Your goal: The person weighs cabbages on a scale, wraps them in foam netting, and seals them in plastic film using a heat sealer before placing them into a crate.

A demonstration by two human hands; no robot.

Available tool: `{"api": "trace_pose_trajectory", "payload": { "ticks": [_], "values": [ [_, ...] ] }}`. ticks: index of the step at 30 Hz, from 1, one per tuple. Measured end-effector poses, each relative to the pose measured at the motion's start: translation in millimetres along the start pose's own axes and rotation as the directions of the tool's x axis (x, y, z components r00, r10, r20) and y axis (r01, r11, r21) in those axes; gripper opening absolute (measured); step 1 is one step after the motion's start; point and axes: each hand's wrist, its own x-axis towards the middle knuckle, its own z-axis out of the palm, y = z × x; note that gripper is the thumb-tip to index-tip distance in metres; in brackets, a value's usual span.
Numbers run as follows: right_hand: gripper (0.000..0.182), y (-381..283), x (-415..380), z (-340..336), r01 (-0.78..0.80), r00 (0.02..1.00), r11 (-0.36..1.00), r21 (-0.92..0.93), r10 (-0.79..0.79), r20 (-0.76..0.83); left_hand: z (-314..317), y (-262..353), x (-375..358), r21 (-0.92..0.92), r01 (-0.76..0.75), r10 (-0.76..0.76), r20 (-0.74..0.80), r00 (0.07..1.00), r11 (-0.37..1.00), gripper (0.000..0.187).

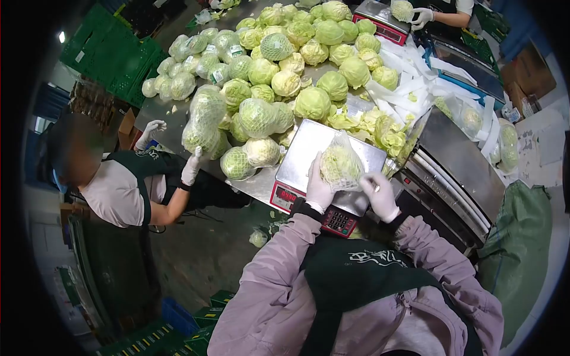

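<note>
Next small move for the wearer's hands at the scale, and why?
I'd probably have the right hand gather the loose wrap: it peaks past the far side of the cabbage rather than lying snug, while the left hand braces the cabbage over the scale. Whether the right hand pinches any wrap is unclear.

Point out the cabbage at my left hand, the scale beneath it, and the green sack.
Cabbage (342, 163): head view, middle of its visible side.
Scale (310, 141): head view, bare part of its metal plate.
Green sack (515, 252): head view, middle of its side.
</note>
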Motion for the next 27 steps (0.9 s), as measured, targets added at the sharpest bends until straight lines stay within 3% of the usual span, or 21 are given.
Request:
{"api": "trace_pose_trajectory", "payload": {
  "ticks": [2, 3, 4, 6, 7, 8, 10, 11, 12, 14, 15, 18, 19, 20, 22, 23, 24, 26, 27],
  "values": [
    [0.041, 8, 18, 9, -0.258, 0.893, 0.936, 0.241, 0.326, -0.31, -1, -3, 1, -0.231, 0.065, -0.048, 0.077, 0.996, 0.971, 0.096],
    [0.061, 15, 29, 11, -0.276, 0.928, 0.934, 0.229, 0.321, -0.19, -1, -1, 2, -0.249, 0.08, -0.066, 0.064, 0.996, 0.965, 0.092],
    [0.061, 18, 28, 13, -0.271, 0.926, 0.932, 0.241, 0.321, -0.199, 0, 2, 3, -0.238, 0.075, -0.06, 0.072, 0.996, 0.968, 0.092],
    [0.071, 22, 30, 17, -0.302, 0.936, 0.82, 0.487, 0.351, -0.01, 3, 15, 5, -0.241, 0.079, -0.072, 0.038, 0.997, 0.967, 0.093],
    [0.072, 25, 26, 10, -0.3, 0.941, 0.771, 0.563, 0.337, 0.039, 7, 22, 4, -0.288, 0.039, -0.023, 0.056, 0.998, 0.957, 0.082],
    [0.072, 28, 18, 3, -0.295, 0.937, 0.815, 0.498, 0.348, -0.015, 13, 29, 5, -0.289, 0.039, -0.014, 0.088, 0.996, 0.956, 0.082],
    [0.08, -17, 2, -36, -0.269, 0.939, 0.681, 0.681, 0.344, 0.027, 33, 43, 9, -0.203, -0.017, 0.051, 0.167, 0.985, 0.979, 0.069],
    [0.088, -13, -7, -49, -0.179, 0.958, 0.71, 0.681, 0.284, -0.044, 48, 76, 9, -0.076, -0.128, 0.14, 0.18, 0.974, 0.989, 0.055],
    [0.093, -19, -15, -71, -0.085, 0.977, 0.807, 0.585, 0.184, -0.112, 65, 98, 12, -0.097, -0.138, 0.157, 0.229, 0.961, 0.986, 0.055],
    [0.095, -22, -38, -113, -0.012, 0.927, 0.813, 0.582, 0.227, -0.297, 105, 130, 21, -0.072, -0.33, 0.334, 0.346, 0.877, 0.941, 0.048],
    [0.095, -9, -51, -136, -0.014, 0.892, 0.863, 0.504, 0.238, -0.383, 131, 140, 25, -0.18, -0.306, 0.354, 0.41, 0.841, 0.935, 0.044],
    [0.069, 0, -86, -214, -0.051, 0.78, 0.959, 0.278, 0.212, -0.588, 217, 172, 27, -0.218, -0.282, 0.355, 0.487, 0.798, 0.934, 0.036],
    [0.057, -15, -98, -237, -0.076, 0.742, 0.868, 0.491, 0.378, -0.554, 241, 184, 25, -0.282, -0.211, 0.335, 0.533, 0.777, 0.936, 0.038],
    [0.057, -1, -108, -258, -0.075, 0.714, 0.873, 0.482, 0.384, -0.585, 271, 185, 29, -0.309, -0.199, 0.346, 0.551, 0.759, 0.93, 0.038],
    [0.05, 43, -127, -295, -0.106, 0.676, 0.994, 0.037, 0.099, -0.73, 327, 170, 31, -0.372, -0.08, 0.299, 0.582, 0.757, 0.925, 0.038],
    [0.043, 57, -135, -305, -0.133, 0.628, 0.991, -0.025, 0.065, -0.775, 348, 162, 30, -0.385, -0.05, 0.287, 0.588, 0.756, 0.921, 0.037],
    [0.043, 64, -145, -315, -0.138, 0.611, 0.99, -0.026, 0.065, -0.789, 365, 151, 31, -0.387, -0.051, 0.295, 0.603, 0.742, 0.921, 0.037],
    [0.042, 75, -161, -331, -0.485, 0.635, 0.873, 0.049, 0.39, -0.667, 384, 131, 33, -0.3, 0.112, 0.148, 0.721, 0.677, 0.947, 0.036],
    [0.045, 69, -168, -334, -0.412, 0.66, 0.91, -0.034, 0.273, -0.7, 379, 141, 28, -0.307, -0.067, 0.266, 0.675, 0.688, 0.95, 0.035]
  ]
}}
